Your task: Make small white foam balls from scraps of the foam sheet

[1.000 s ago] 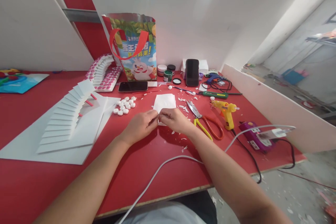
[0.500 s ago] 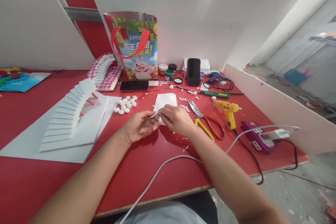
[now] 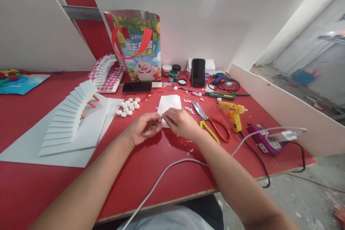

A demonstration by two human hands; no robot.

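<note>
Over the white paper pad [image 3: 169, 102], the fingertips of my left hand [image 3: 144, 128] and my right hand [image 3: 181, 121] meet around a small white piece [image 3: 161, 116]. Both hands are closed in a pinch on it. Fingers cover most of the piece, so its full shape is hidden. Left of the pad lies a cluster of several small white round pieces [image 3: 129, 107]. Snips [image 3: 201, 110] with one yellow and one red handle rest open to the right of my right hand, with white scraps [image 3: 189, 110] scattered beside them.
A stepped white foam-board staircase [image 3: 63, 120] stands at left on white sheets. Behind are a printed bag [image 3: 141, 46], a flat phone [image 3: 137, 87], an upright phone [image 3: 198, 73] and a green paint jar [image 3: 173, 76]. A yellow glue gun [image 3: 235, 115], purple power strip [image 3: 265, 142] and white cable [image 3: 172, 165] occupy the right and front.
The white piece shows less now, as my left fingers have closed further over it. Both hands stay at nearly the same spot; the view has shifted slightly.
</note>
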